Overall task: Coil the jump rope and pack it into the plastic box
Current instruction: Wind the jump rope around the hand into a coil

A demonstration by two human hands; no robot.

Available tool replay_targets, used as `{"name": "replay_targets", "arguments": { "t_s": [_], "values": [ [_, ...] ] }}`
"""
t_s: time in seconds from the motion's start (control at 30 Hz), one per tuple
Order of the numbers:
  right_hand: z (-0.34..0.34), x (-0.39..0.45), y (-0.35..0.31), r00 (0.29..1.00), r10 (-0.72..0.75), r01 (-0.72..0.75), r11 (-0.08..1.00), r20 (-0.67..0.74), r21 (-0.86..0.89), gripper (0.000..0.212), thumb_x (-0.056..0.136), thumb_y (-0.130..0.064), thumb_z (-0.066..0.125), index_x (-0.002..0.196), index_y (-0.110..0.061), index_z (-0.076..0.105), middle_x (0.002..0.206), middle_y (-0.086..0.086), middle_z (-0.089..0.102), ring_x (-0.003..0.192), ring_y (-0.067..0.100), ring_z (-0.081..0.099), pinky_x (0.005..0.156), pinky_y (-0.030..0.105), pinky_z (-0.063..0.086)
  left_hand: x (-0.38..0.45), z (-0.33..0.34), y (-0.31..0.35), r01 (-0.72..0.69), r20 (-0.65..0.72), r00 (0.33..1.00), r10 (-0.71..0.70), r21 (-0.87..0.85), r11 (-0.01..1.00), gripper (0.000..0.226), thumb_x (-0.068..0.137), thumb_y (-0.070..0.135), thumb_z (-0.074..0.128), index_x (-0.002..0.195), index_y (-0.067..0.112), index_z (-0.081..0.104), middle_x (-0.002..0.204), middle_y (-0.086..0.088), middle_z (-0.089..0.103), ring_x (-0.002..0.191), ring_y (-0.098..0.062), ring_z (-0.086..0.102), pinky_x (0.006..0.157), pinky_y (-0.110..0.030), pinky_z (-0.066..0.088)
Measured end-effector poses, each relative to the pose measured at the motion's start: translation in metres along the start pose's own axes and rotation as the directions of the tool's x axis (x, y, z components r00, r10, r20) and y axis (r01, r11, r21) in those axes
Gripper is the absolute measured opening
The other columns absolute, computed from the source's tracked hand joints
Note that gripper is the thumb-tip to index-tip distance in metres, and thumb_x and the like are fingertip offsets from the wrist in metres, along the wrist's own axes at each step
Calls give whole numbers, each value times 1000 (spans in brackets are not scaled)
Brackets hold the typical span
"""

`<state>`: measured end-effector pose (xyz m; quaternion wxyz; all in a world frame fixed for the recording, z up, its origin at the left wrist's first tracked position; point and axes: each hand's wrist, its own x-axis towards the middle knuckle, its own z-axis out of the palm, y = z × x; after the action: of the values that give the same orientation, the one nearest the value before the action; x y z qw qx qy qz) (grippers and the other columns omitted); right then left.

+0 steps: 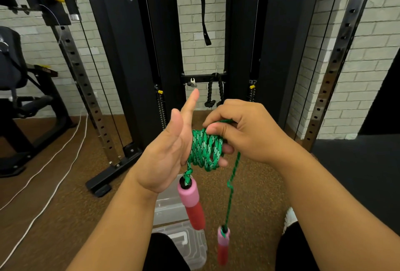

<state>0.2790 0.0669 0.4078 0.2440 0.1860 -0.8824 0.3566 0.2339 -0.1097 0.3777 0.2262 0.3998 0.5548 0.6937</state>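
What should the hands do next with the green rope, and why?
Probably one more wrap. The right hand pinches the green rope where it is coiled around the left hand, but a loose tail hangs down to the second handle. The first handle dangles just under the coil. Winding that tail on comes before packing into the plastic box below.

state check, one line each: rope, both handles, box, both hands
rope: mostly coiled around left hand, short tail loose
near handle: hanging from the coil
far handle: dangling on the tail
box: on floor below, rope not in it; lid state unclear
left hand: open, flat, coil around fingers
right hand: pinching rope at the coil
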Motion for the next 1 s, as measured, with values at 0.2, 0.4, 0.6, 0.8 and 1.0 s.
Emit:
{"name": "replay_targets", "arguments": {
  "t_s": [0.2,0.4,0.6,0.8,1.0],
  "values": [
    [21,3,16,991,84,-72,990,-101,121,20,91,-12,59,99,-24,73,96,-5,69,94,6,62,84,25,50,-8,-3,9,-47,65,996,53,-99,994,88,76,73,52,150,49,12,120,-45,52,94,-41,64,93,-50,49],
    [54,-4,24,981,192,-192,980,2,43,27,92,-4,51,105,-22,65,103,-6,64,99,13,60,82,28,51,-10,-8,16,-91,-43,995,88,-67,994,91,72,76,56,149,53,13,147,-35,33,123,-48,51,109,-57,33],
    [68,-13,17,962,177,-149,978,207,-144,14,96,-11,45,95,-24,52,90,-5,54,81,11,53,73,33,50,-8,-24,18,-152,-104,983,152,7,988,92,73,77,52,148,55,4,136,-29,53,120,-46,56,106,-52,40],
    [55,-9,9,967,32,67,926,253,-373,22,99,-27,41,116,-19,53,97,1,58,88,19,55,77,40,50,-1,-38,15,-108,-155,981,119,74,991,97,69,78,57,146,58,2,140,-26,50,123,-42,55,104,-44,44],
    [39,-4,-1,943,-31,175,895,333,-411,25,99,-34,42,104,-15,58,91,-3,55,85,17,54,74,36,48,6,-39,6,-117,-166,978,123,43,992,97,69,76,59,145,61,2,144,-25,45,127,-39,53,108,-50,39]
  ]
}}
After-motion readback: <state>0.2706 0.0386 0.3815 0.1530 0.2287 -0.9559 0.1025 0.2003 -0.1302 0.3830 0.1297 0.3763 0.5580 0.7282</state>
